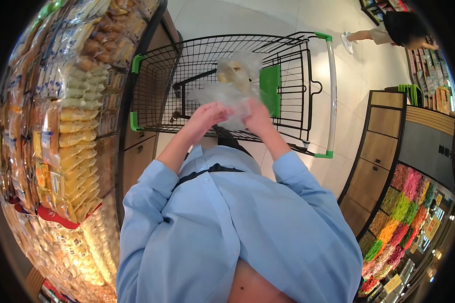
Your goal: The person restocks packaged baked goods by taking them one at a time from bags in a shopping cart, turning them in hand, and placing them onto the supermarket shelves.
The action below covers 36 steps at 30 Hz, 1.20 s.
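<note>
Both hands are over the near side of a black wire shopping cart (314, 94) with green corners. A thin, clear plastic bag (227, 96) lies between them, blurred. My right hand (258, 115) has its fingers closed on the bag's right part. My left hand (208, 117) is at the bag's left edge with its fingers curled; whether it grips the film is not plain. Just beyond, another clear bag (233, 72) with pale yellowish items inside is in the cart. A green plastic panel (270, 91) stands right of the bags.
Shelves of packaged baked goods (76, 125) rise close on the left. A wooden cabinet (379, 147) and colourful packaged sweets (398, 216) stand to the right. A person (402, 30) is at a display in the upper right, beyond the cart handle (331, 94).
</note>
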Available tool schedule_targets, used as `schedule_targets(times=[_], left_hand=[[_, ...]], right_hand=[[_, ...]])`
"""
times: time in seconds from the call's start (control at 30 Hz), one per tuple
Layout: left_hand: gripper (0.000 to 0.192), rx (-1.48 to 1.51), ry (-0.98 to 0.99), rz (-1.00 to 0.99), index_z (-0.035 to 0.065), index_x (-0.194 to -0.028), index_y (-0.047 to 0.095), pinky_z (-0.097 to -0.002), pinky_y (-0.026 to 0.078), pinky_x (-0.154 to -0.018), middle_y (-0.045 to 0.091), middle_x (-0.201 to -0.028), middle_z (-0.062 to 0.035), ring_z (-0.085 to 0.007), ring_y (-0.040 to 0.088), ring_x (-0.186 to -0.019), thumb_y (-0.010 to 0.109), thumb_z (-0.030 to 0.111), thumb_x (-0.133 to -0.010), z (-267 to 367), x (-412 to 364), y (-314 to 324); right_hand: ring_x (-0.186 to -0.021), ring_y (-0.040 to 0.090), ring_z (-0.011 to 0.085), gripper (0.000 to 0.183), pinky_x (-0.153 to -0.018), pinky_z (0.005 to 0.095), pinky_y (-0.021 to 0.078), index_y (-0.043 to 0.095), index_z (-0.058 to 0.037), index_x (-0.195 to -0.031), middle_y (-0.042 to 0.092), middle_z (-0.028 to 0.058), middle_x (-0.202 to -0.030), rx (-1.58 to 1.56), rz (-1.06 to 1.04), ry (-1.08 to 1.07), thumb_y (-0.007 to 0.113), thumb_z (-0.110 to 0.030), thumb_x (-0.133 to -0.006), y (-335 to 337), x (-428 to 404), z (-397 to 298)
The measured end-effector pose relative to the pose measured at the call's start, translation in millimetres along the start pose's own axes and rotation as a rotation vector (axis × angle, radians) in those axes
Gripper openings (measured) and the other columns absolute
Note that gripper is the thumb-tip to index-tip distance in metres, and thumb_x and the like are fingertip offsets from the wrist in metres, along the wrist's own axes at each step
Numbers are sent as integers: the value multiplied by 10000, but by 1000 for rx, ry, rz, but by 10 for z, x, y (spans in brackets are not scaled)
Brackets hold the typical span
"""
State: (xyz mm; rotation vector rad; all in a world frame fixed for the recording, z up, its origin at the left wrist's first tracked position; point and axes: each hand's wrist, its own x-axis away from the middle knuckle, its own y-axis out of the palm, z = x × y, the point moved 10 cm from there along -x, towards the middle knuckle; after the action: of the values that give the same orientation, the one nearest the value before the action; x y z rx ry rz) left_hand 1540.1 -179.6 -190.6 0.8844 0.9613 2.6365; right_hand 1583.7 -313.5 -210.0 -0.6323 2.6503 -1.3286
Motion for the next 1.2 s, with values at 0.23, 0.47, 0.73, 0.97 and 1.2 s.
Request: schedule_targets(times=[0.23, 0.47, 0.73, 0.97, 1.2], left_hand=[[346, -1510, 255, 260, 52, -1155, 515, -368, 458, -877, 517, -1219, -142, -291, 555, -1039, 515, 59, -809, -198, -668, -184], [345, -1887, -350, -165, 59, -1126, 535, -430, 470, -843, 540, -1152, -157, -357, 556, -998, 501, 35, -784, -1292, -1145, -479], [183, -1447, -47, -35, 24, -982, 549, -398, 467, -838, 502, -1211, -162, -356, 547, -990, 487, 33, -810, -1067, -986, -244], [72, -1319, 41, 98, 21, -880, 555, -384, 451, -858, 455, -1293, -149, -356, 522, -1042, 537, 71, -831, -917, -633, -441], [75, -1153, 80, -19, 44, -901, 557, -379, 455, -861, 470, -1274, -161, -357, 521, -1057, 537, 81, -838, -930, -800, -122]], right_hand=[[-991, 551, 369, 348, -840, 412, 454, 569, -33, -1055, 591, 201, -1049, -158, 10, 214, 595, -118, -718, -964, -220, 453], [-975, 569, 368, 354, -843, 405, 461, 579, -62, -1091, 617, 185, -1032, -187, -487, 255, 560, -142, -747, 384, -244, 954], [-933, 609, 349, 240, -789, 420, 486, 655, -46, -972, 628, 183, -1034, 169, -871, 325, 568, -116, -759, 1583, -24, 1397], [-995, 612, 306, 262, -824, 394, 489, 661, -75, -1023, 642, 136, -1062, 273, -1136, 281, 564, -118, -783, 2144, 1, 1182], [-1213, 450, 278, 448, -999, 371, 357, 499, -88, -1269, 482, 140, -1312, -50, -616, 648, 483, -282, -866, 3391, 323, 2997]])
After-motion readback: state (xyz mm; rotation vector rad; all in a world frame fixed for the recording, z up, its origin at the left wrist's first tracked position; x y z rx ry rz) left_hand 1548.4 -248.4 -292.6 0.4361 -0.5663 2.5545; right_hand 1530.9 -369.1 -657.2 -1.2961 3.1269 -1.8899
